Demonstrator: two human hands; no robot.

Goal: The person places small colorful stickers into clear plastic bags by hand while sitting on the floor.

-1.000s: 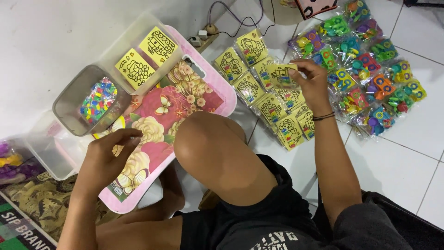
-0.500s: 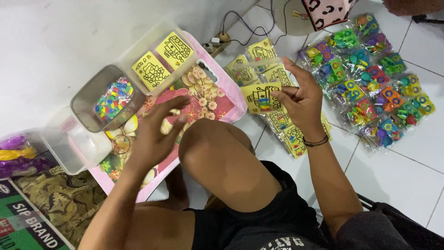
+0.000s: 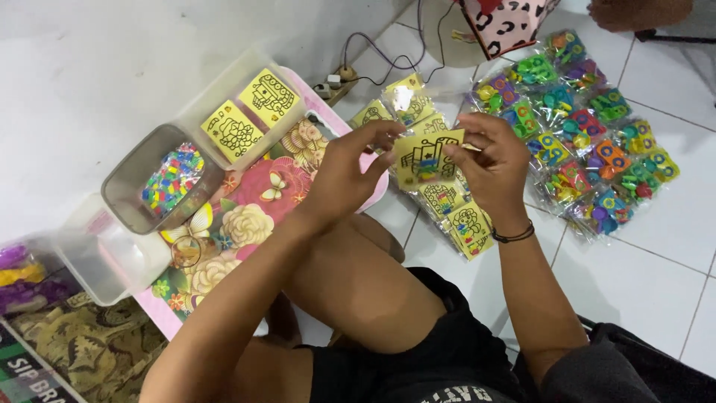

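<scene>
Both hands hold one yellow picture card in a clear sleeve [image 3: 426,158] in front of me, above my raised knee. My left hand [image 3: 344,172] pinches its left edge and my right hand [image 3: 488,164], with a dark wristband, pinches its right edge. Below the card, several more bagged yellow cards [image 3: 456,215] lie on the white tile floor.
A floral pink tray [image 3: 253,216] lies at left. A clear box [image 3: 246,112] holds two yellow cards, a grey tub [image 3: 160,179] holds colourful beads, and an empty clear tub [image 3: 104,254] stands beside it. Several bags of colourful toys [image 3: 589,142] lie at right. A power strip with cables [image 3: 339,80] sits behind.
My left hand has come up from the tray to meet my right hand. My right hand lifted one bagged card off the floor pile, and both hands now hold it.
</scene>
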